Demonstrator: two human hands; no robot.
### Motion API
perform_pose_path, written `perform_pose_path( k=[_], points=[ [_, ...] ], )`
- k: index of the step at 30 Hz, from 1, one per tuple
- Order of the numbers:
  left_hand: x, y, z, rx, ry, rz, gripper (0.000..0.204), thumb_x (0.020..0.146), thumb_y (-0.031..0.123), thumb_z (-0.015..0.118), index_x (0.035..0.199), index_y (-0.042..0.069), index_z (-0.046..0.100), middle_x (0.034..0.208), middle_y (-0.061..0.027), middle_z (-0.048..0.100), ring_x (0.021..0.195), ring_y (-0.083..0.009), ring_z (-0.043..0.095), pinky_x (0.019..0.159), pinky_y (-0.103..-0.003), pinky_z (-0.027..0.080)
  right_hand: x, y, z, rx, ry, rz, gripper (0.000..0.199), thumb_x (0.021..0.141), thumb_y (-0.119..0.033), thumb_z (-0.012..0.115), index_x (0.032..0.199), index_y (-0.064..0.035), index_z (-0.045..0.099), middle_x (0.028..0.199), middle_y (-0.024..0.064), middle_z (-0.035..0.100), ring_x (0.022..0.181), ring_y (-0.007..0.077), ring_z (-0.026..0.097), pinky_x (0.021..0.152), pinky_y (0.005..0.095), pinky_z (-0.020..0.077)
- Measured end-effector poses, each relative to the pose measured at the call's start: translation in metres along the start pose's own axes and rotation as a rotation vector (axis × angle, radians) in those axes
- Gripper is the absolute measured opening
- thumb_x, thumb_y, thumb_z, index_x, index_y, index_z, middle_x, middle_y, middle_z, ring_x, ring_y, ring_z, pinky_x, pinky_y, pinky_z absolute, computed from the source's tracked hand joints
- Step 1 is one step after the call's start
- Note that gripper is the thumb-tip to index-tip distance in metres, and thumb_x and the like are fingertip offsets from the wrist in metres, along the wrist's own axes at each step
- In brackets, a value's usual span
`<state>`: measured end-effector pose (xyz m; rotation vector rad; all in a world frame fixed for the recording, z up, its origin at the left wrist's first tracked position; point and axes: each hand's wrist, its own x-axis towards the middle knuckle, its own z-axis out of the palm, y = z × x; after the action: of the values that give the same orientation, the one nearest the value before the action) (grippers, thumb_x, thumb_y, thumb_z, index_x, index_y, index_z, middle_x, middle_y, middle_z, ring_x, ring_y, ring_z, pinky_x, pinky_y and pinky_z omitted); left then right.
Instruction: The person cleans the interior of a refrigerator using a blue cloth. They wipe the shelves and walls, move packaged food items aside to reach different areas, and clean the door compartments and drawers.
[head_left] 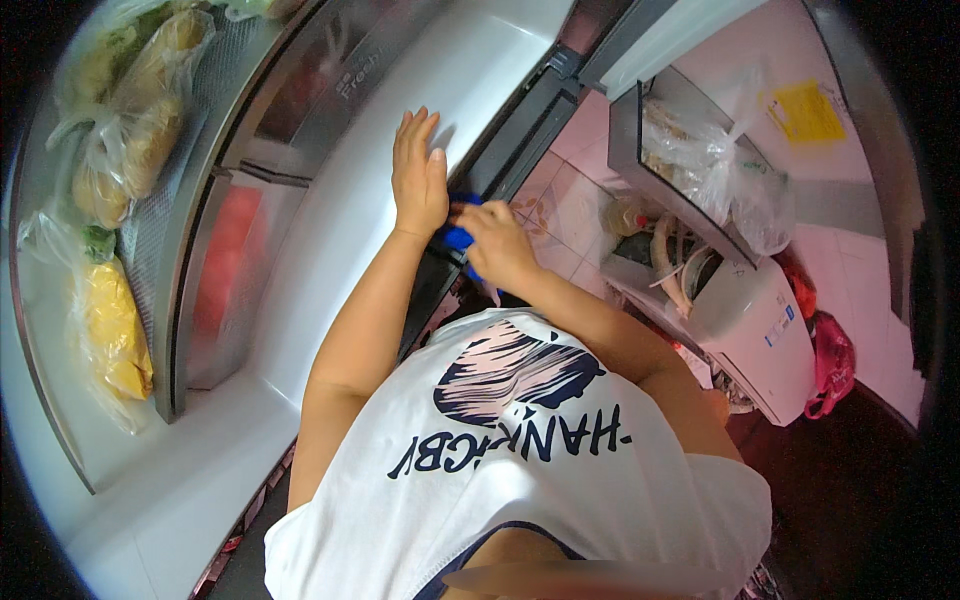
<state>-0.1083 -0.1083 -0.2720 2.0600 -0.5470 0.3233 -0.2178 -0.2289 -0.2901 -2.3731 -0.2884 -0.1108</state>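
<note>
My two hands at an open refrigerator. My left hand (420, 180) is extended, fingers straight and close together, over the white liner (340, 215); whether it presses on the surface cannot be told. My right hand (498, 240) has its fingers bent over a bunched blue cloth (458, 238), which lies between the hands, beside the dark sill (530, 130); how firmly the fingers pinch it is hidden. The step in hand appears to be working the cloth at this sill. The next move, as I judge it, calls for the right fingers to gather the cloth and bear evenly along the edge, with the left hand free to brace.

Markings: pale lettering crosses a clear drawer front (325, 90) beyond the left hand. A yellow sticker (806, 111), its print too small to read, is on the door's inner face. A white bin (750, 345) bears a small blue-and-white label (778, 332). Large dark letters, inverted in this view, cross my white shirt (520, 490) beside a dark striped motif (515, 375).
</note>
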Motion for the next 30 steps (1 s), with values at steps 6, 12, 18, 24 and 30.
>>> perform_pose_path(
  k=[6,12,18,24,30],
  points=[
    [-0.004,0.003,-0.005,-0.133,0.015,-0.005,0.036,0.094,0.022,0.038,0.122,0.003,0.052,0.13,-0.0206,0.049,0.128,-0.0388,0.038,0.108,-0.044,0.027,-0.038,-0.014,0.002,0.319,-0.093,0.014,0.038,0.071,0.0,0.052,0.107,-0.0078,0.06,0.109,0.0121,0.061,0.099,0.0332,0.053,0.088,0.0409,0.0438],
    [-0.066,0.048,-0.012,-0.288,-0.362,-0.154,0.022,0.091,0.017,0.05,0.098,0.005,0.066,0.092,-0.0135,0.066,0.087,-0.028,0.063,0.078,-0.035,0.049,-0.039,0.032,-0.039,0.033,0.387,0.376,0.04,0.077,-0.007,0.056,0.117,-0.0054,0.052,0.11,0.0179,0.058,0.104,0.0365,0.052,0.092,0.0436,0.0398],
    [-0.134,0.054,-0.007,-0.239,-0.565,-0.045,0.016,0.087,0.016,0.055,0.092,0.007,0.067,0.082,-0.0103,0.066,0.074,-0.0288,0.063,0.066,-0.036,0.05,0.012,0.082,-0.054,-0.218,0.518,0.291,0.044,0.079,-0.011,0.056,0.122,-0.0059,0.052,0.117,0.0157,0.055,0.108,0.0354,0.049,0.095,0.0422,0.0379],
    [-0.166,0.035,-0.019,-0.133,-0.629,-0.126,0.017,0.087,0.02,0.054,0.091,0.008,0.067,0.085,-0.0094,0.066,0.079,-0.0286,0.064,0.069,-0.037,0.051,0.007,0.054,-0.051,-0.107,0.203,0.071,0.028,0.073,-0.008,0.053,0.1,-0.0071,0.062,0.099,0.0132,0.062,0.095,0.0341,0.053,0.088,0.0425,0.0427],
    [-0.17,0.032,-0.022,-0.093,-0.592,-0.188,0.015,0.085,0.019,0.056,0.09,0.009,0.066,0.086,-0.0084,0.067,0.079,-0.0273,0.064,0.068,-0.037,0.052,-0.005,-0.001,-0.022,-0.045,-0.192,-0.279,0.024,0.07,-0.007,0.056,0.092,-0.0081,0.065,0.097,0.0067,0.064,0.092,0.0266,0.055,0.081,0.0374,0.0448]
  ],
)
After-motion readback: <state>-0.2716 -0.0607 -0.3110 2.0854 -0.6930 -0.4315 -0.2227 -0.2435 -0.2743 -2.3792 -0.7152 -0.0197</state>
